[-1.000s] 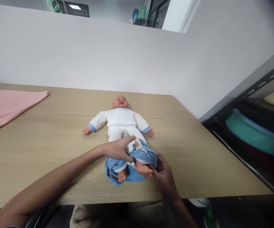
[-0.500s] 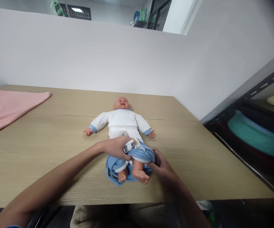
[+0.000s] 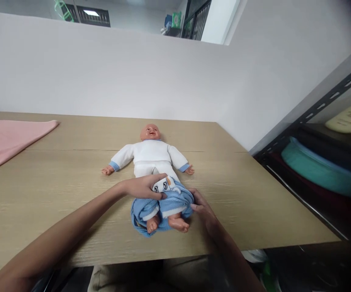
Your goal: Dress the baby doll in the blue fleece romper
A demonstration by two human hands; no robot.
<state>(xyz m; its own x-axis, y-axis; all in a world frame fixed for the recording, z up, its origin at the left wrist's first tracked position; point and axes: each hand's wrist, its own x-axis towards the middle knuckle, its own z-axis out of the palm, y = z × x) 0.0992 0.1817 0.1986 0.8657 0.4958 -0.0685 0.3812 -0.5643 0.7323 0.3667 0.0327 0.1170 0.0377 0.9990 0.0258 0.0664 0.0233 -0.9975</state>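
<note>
A baby doll (image 3: 151,152) in a white top with blue cuffs lies on its back, head toward the wall and feet toward me. Blue trousers (image 3: 175,200) with white hems and a cartoon-face patch are bunched around its lower legs; both bare feet stick out of the hems. My left hand (image 3: 146,186) grips the trousers by the patch, thumb and fingers closed on the cloth over the legs. On the right side, my right hand (image 3: 201,207) pinches the outer edge of the leg nearest it. Some of its fingers are hidden behind the cloth.
The doll rests on a wooden table (image 3: 239,202) set against a white wall. At the left lies a pink cloth (image 3: 7,140). A dark rack (image 3: 312,117) on the right holds a teal item (image 3: 321,170) and a pale yellow bottle (image 3: 350,117).
The trouser leg on the right has come down over the shin, so less of that leg shows above the foot. Both hands keep their hold. The camera view has shifted slightly.
</note>
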